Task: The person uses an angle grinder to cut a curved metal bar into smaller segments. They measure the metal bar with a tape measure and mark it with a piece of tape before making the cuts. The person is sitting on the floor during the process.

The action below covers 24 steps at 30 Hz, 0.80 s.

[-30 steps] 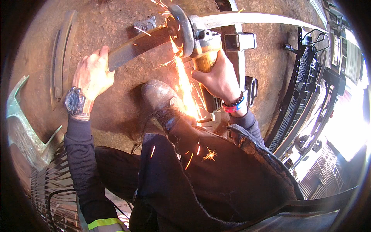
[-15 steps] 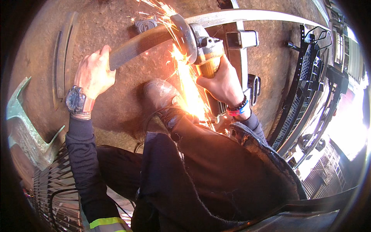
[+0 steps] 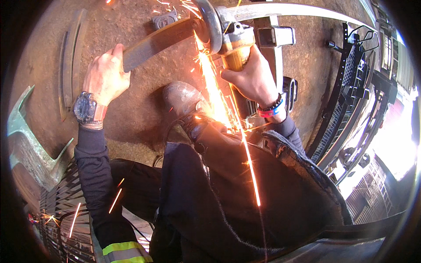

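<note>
Right hand (image 3: 254, 81), fingers clenched round the yellow body of an angle grinder (image 3: 232, 41), disc up against a flat metal bar (image 3: 158, 41) near top centre. Left hand (image 3: 105, 76), w/ wristwatch (image 3: 85, 107), grips the bar's near end, fingers wrapped over it. Orange sparks (image 3: 215, 96) stream down toward a worn boot (image 3: 184, 98) and dark trouser leg. Rusty ground below; black metal racks (image 3: 346, 101), possibly gratings, at right.
</note>
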Tool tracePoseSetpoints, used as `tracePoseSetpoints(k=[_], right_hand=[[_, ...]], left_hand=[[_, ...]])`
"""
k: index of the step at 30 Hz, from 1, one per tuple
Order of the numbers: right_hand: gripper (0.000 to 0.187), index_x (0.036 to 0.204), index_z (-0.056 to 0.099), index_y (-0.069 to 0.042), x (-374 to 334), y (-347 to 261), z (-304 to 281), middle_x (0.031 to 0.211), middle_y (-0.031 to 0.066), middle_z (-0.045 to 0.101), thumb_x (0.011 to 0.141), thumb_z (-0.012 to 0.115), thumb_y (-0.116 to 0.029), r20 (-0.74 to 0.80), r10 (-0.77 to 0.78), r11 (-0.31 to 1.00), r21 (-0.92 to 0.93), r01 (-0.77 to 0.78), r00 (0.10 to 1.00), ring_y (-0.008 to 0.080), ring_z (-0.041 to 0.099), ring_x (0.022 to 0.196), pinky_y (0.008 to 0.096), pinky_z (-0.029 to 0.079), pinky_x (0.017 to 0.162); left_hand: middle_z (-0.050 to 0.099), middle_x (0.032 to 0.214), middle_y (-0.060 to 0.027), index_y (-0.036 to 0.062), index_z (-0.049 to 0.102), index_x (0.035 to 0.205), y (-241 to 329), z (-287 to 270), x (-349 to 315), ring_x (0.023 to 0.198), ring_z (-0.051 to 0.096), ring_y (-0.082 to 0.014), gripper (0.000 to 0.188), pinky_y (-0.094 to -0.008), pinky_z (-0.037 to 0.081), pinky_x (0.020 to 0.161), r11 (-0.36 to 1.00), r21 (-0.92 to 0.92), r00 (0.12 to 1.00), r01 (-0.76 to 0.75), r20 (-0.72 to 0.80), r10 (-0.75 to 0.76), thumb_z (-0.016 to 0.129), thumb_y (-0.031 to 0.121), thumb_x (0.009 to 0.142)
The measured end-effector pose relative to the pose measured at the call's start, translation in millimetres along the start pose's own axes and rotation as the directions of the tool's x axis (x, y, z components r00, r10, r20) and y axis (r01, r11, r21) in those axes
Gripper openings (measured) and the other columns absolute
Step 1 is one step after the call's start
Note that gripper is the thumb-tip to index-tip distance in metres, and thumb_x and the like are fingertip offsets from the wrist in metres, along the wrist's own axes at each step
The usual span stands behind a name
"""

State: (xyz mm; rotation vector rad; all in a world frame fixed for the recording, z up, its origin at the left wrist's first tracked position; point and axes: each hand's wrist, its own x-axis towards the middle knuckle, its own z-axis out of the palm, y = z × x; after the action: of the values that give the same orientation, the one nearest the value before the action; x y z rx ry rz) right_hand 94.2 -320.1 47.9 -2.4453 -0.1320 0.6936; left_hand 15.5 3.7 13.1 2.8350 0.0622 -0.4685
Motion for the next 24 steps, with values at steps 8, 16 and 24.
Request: tracePoseSetpoints(k=[8,16,24], right_hand=[[0.06,0.12,0.056,0.005,1,1,0,0.104,0.0191,0.071,0.07,0.08,-0.019,0.005,-0.007,1.0,0.007,0.007,1.0,0.0272,0.07,0.095,0.0381,0.054,0.088],[0.07,0.118,0.048,0.01,-11,18,1,0.102,0.0334,0.068,0.068,0.08,-0.028,0.029,-0.013,1.0,-0.023,0.014,1.0,0.0466,0.068,0.1,0.0474,0.056,0.087],[0.067,0.116,0.05,0.008,-11,16,2,0.099,0.032,0.069,0.068,0.08,-0.027,0.018,-0.022,1.0,-0.009,0.022,1.0,0.046,0.069,0.098,0.0474,0.056,0.085]], left_hand=[[0.07,0.099,-0.0257,-0.0075,0.057,0.123,3,-4,0,0.092,0.071,-0.0408,0.055,-0.0453,0.059,0.083,0.999,0.023,0.999,0.028,0.017,-0.029,0.077,0.011,0.075],[0.069,0.1,-0.0257,-0.0052,0.056,0.124,-1,-1,-1,0.09,0.071,-0.0406,0.056,-0.0461,0.058,0.081,1.0,0.016,1.0,-0.011,0.011,0.011,0.077,0.011,0.075],[0.069,0.102,-0.0264,-0.0044,0.056,0.124,1,1,0,0.092,0.07,-0.0409,0.056,-0.0466,0.058,0.082,1.0,0.018,1.0,0.015,-0.003,-0.015,0.077,0.011,0.075]])
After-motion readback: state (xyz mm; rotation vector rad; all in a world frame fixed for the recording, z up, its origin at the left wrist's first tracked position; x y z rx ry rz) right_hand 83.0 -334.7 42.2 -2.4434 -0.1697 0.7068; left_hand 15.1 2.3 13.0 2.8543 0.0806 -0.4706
